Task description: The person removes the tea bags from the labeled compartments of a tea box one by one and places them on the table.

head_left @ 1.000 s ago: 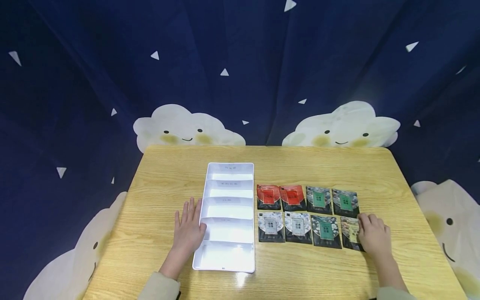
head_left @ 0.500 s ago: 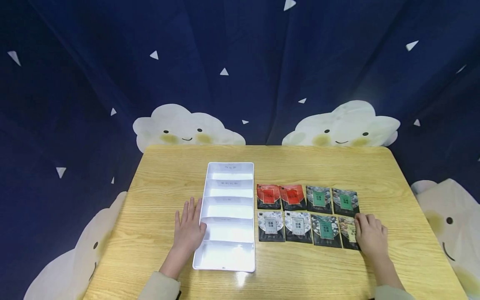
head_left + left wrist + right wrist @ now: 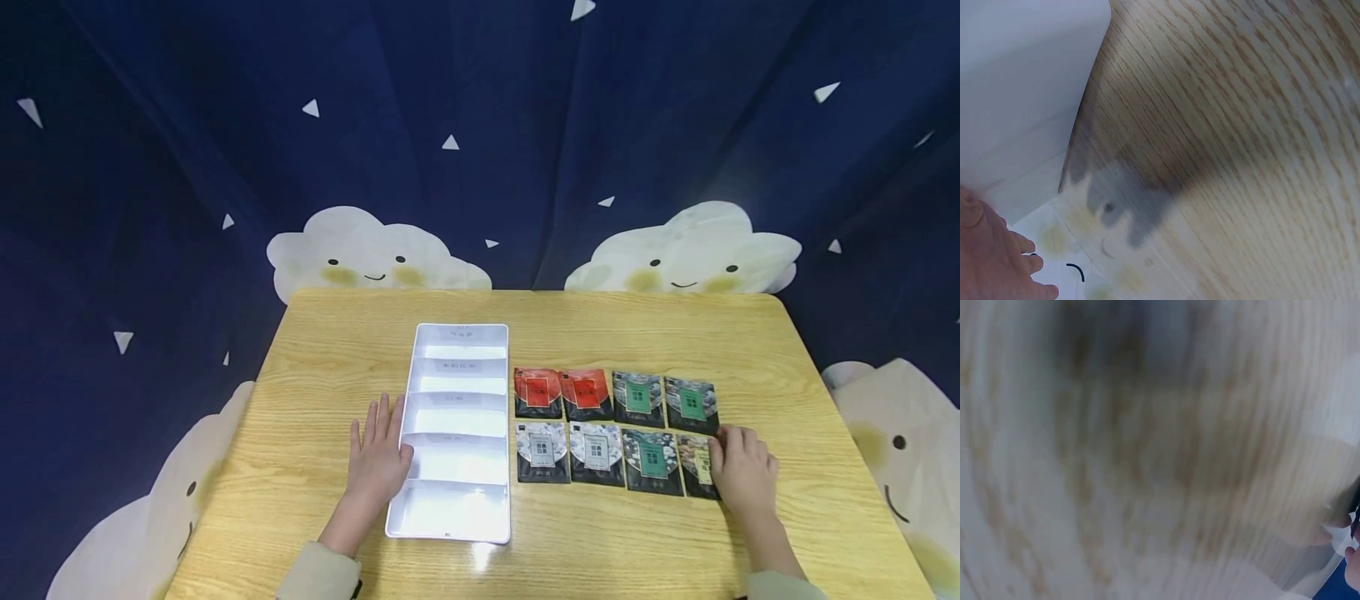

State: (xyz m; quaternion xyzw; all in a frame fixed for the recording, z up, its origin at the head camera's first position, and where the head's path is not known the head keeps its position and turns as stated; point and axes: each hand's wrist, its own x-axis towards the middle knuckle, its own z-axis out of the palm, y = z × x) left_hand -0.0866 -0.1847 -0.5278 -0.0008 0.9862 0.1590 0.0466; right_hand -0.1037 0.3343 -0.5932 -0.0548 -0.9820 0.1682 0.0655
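In the head view, my left hand (image 3: 378, 454) lies with straight, spread fingers along the left side of a white divided tray (image 3: 508, 508), its thumb over the rim. The left wrist view shows the hand (image 3: 997, 256) beside the tray's outer wall (image 3: 1022, 112). My right hand (image 3: 745, 473) has curled fingers at the right edge of a tea sachet with a pale yellow label (image 3: 696, 463), covering part of it. In the right wrist view only a bit of the hand (image 3: 1353, 565) shows at the edge, against something dark.
Left of that sachet, in the near row, lie a green-labelled sachet (image 3: 652, 462) and two white ones (image 3: 596, 454). The far row has two red sachets (image 3: 537, 393) and two green-labelled ones (image 3: 637, 400). The wooden table (image 3: 600, 550) ends at a blue curtain (image 3: 525, 100).
My right hand has shifted slightly left, and the yellow-labelled sachet has slid left with it against its green-labelled neighbour. My left hand and the tray have stayed in place.
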